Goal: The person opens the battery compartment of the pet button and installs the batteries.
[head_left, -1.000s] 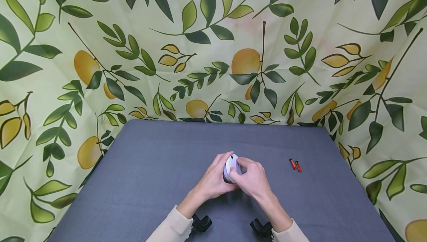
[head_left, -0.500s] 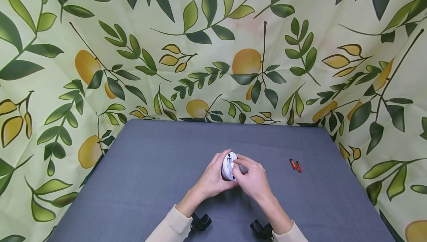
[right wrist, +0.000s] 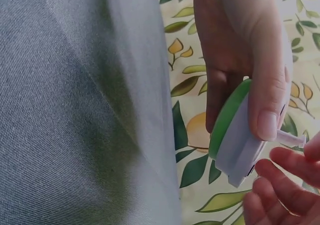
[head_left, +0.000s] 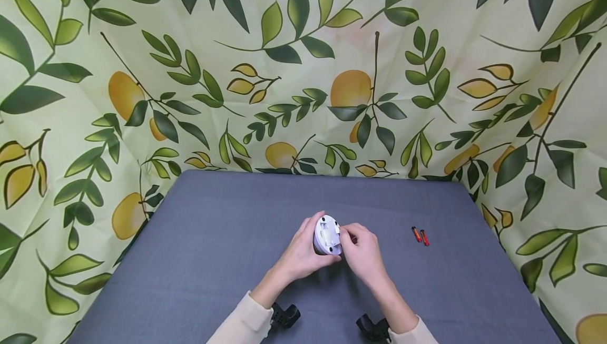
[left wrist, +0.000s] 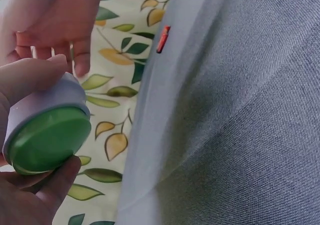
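My left hand (head_left: 299, 253) grips a round white push light (head_left: 326, 238), its underside facing me and the battery compartment uncovered. The light's green dome (left wrist: 52, 140) faces away from me, as the left wrist view shows. A small white battery cover (right wrist: 289, 137) stands out from the underside in the right wrist view. Thumb and fingertips of my right hand (head_left: 362, 252) pinch that cover at its outer end. Both hands hold the work above the table.
Two red-and-black batteries (head_left: 420, 236) lie side by side on the grey cloth-covered table (head_left: 227, 217), right of the hands. Leaf-and-fruit printed fabric (head_left: 303, 80) hangs behind the table and along both sides. Black wrist mounts (head_left: 286, 316) sit at the sleeves.
The cover has swung up off the underside, exposing the battery compartment. My right hand has drawn slightly right with it, while my left hand has tilted the light further toward me.
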Motion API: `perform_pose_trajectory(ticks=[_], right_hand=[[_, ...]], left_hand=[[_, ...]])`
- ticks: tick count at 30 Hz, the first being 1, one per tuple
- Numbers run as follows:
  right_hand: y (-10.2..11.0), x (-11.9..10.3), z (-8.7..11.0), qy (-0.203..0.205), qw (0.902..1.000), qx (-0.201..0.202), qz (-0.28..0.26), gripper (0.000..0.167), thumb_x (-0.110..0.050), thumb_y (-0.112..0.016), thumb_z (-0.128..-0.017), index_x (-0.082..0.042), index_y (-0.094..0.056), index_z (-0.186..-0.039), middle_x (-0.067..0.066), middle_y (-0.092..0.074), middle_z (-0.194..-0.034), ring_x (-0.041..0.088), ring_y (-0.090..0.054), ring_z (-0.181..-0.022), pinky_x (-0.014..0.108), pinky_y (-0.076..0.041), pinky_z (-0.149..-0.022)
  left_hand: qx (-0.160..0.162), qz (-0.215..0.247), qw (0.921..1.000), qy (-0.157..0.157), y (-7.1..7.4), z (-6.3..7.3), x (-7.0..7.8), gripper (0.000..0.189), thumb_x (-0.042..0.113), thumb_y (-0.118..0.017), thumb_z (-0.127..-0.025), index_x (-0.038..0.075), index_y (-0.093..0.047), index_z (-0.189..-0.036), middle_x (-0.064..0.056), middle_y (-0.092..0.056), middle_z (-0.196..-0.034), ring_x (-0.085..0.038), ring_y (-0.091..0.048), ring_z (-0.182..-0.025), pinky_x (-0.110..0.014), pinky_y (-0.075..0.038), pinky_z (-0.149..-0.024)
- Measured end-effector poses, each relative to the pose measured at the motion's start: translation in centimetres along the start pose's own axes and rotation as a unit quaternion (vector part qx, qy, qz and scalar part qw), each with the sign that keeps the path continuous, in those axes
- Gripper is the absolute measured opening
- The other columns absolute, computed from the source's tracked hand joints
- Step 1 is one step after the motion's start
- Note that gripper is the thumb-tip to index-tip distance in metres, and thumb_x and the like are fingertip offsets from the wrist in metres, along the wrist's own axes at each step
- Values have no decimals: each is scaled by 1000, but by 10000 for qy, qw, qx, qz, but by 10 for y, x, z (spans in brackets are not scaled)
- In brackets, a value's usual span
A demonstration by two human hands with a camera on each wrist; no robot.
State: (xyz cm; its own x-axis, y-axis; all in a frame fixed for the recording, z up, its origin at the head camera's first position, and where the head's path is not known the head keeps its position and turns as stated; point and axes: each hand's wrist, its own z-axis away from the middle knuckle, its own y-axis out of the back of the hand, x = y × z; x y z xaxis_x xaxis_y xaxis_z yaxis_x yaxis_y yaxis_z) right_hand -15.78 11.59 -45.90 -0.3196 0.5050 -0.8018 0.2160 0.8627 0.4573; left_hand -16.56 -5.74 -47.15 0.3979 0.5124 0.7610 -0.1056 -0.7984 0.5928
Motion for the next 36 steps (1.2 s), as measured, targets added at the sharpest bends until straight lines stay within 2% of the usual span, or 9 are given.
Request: perform_pose_trajectory(ticks=[3,6,10,18,24,27,31,36], right_hand=[[2,0,-1,-569,9973,-253,-389,18,-5,-60,-95,-2,-77,-92,3,-68,-77,12,-58,-66,26,-48,-60],[5,-2,-1,-1053,9899,-524,-795,19,-6,-58,-96,1,-76,-96,7,-63,-68,16,-56,-55,26,-46,-54],[6,-3,-3,-1264,9843,-737,-986,17,-7,-61,-95,2,-75,-97,11,-63,-66,22,-58,-52,26,-48,-53],[9,-2,-4,-1225,9823,-789,-1176,16,-7,-65,-95,3,-76,-101,9,-68,-73,18,-62,-57,30,-53,-57],[16,1,-6,-1254,9807,-807,-1261,16,-6,-66,-96,3,-75,-105,11,-71,-84,25,-68,-67,38,-59,-67],[21,4,-8,-1182,9829,-807,-1161,16,-6,-67,-96,3,-75,-107,14,-73,-89,28,-70,-71,35,-59,-68],[27,9,-11,-791,9920,-698,-697,17,-8,-69,-94,3,-75,-106,14,-74,-91,25,-71,-72,28,-55,-66],[33,16,-15,-77,9988,-450,168,13,-9,-73,-90,-4,-78,-102,5,-75,-91,15,-69,-76,27,-55,-69]], left_hand=[[-6,-9,10000,37,0,0,0,101,33,-91,-73,7,-37,-154,-12,-52,-139,-24,-55,-118,-46,-48,-99],[-35,8,10000,78,0,0,1,100,33,-90,-73,8,-37,-154,-12,-52,-138,-24,-55,-117,-46,-48,-99],[-59,5,9999,132,0,0,0,100,34,-90,-74,11,-36,-155,-11,-52,-138,-23,-55,-116,-44,-48,-97],[-68,49,9998,158,1,2,-2,100,36,-89,-75,10,-36,-156,-11,-51,-139,-23,-55,-116,-45,-48,-98],[17,-5,10000,96,1,1,-4,101,36,-91,-74,11,-36,-155,-10,-52,-137,-23,-55,-115,-44,-48,-97],[19,15,10000,95,2,2,-4,101,36,-91,-73,12,-36,-155,-9,-53,-136,-22,-55,-115,-45,-47,-98],[9,31,9999,132,3,2,-5,101,35,-91,-73,13,-37,-155,-9,-53,-135,-22,-56,-115,-44,-47,-98],[26,-4,9999,137,4,1,-7,102,34,-92,-71,15,-37,-155,-8,-53,-136,-21,-55,-116,-43,-47,-100]])
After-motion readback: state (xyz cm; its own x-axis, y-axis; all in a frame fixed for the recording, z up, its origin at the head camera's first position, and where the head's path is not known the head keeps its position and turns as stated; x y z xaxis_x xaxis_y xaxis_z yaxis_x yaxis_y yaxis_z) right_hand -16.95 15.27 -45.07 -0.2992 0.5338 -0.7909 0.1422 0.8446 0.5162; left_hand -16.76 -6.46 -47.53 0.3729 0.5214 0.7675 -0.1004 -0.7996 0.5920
